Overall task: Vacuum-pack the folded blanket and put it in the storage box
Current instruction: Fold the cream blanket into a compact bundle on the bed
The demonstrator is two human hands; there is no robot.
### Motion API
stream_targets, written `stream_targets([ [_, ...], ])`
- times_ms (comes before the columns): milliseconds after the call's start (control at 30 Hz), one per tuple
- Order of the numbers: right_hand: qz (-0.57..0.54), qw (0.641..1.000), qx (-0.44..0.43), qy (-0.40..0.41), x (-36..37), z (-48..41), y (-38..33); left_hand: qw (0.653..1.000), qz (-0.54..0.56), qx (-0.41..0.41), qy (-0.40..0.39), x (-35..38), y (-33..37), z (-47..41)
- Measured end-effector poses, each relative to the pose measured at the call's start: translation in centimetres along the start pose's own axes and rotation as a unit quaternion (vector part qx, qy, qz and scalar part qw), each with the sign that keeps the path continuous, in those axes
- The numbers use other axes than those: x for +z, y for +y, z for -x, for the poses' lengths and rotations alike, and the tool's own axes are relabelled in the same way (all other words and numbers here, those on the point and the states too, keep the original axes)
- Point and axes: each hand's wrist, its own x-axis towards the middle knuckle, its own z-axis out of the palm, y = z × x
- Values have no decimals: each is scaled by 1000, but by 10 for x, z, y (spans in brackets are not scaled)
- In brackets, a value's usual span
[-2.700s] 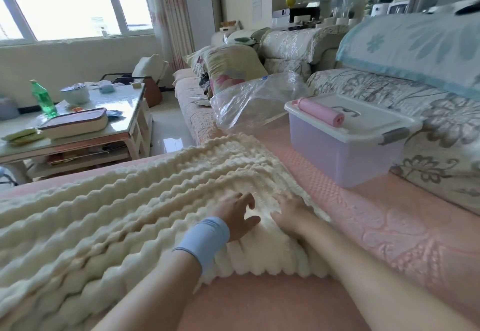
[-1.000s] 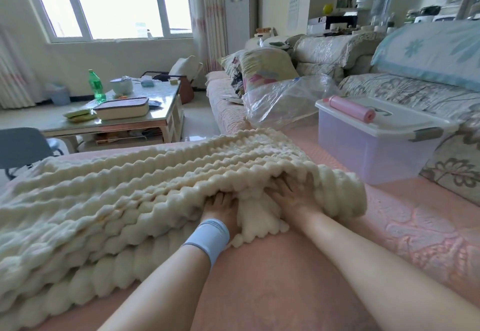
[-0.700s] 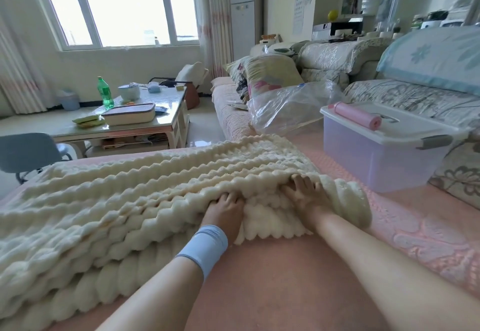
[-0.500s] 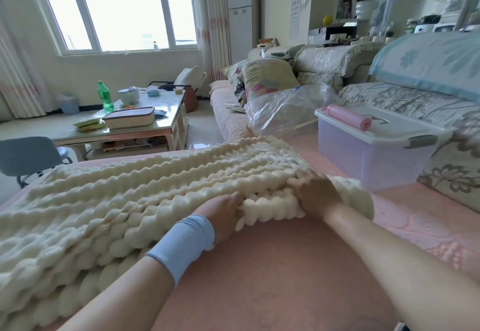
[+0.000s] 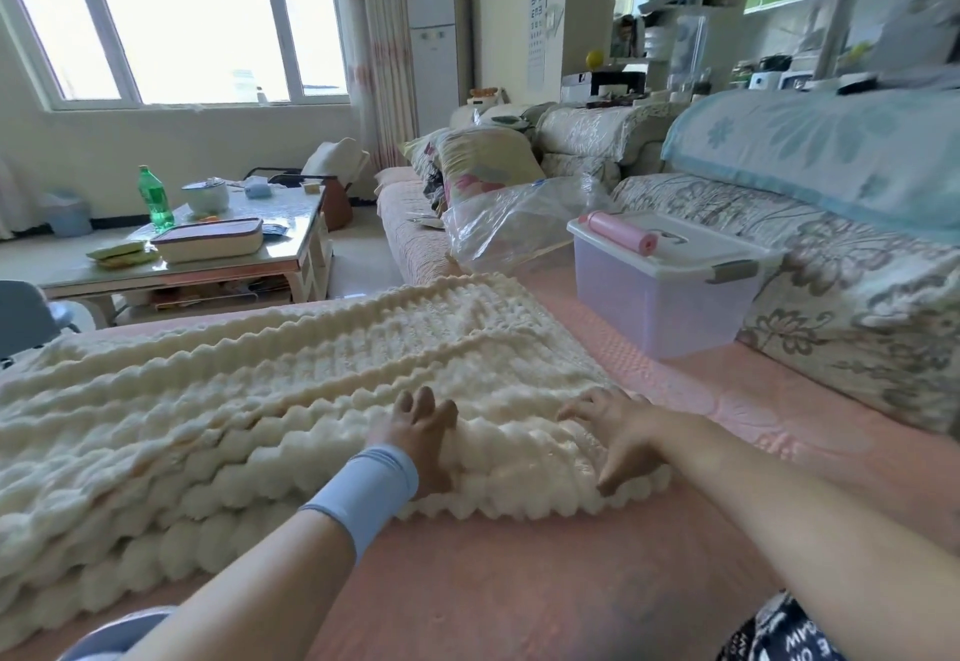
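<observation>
Blanket [image 5: 291, 390] lies on the pink cover [image 5: 519, 582], long way L to R. Both hands sit at its R end, apart: left hand [image 5: 415, 439] flat on the fold, right hand [image 5: 618, 432] curled round it. Box [image 5: 670, 291] is past them, R side.

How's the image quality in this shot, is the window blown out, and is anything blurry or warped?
Head view: the window is blown out to white. Head view: the blanket, left hand and right hand are softly lit and fairly sharp. Head view: the top right corner is smeared, and the wide lens tilts the curtain.
</observation>
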Motion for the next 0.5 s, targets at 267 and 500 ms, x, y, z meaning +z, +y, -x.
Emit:
stream_targets([
  [267, 67, 996, 56, 32, -20, 6, -3, 978, 159, -50, 125, -27, -21, -20],
  [500, -142, 953, 144, -225, -20, 4, 0, 907, 330, -6, -262, -21, -6, -17],
])
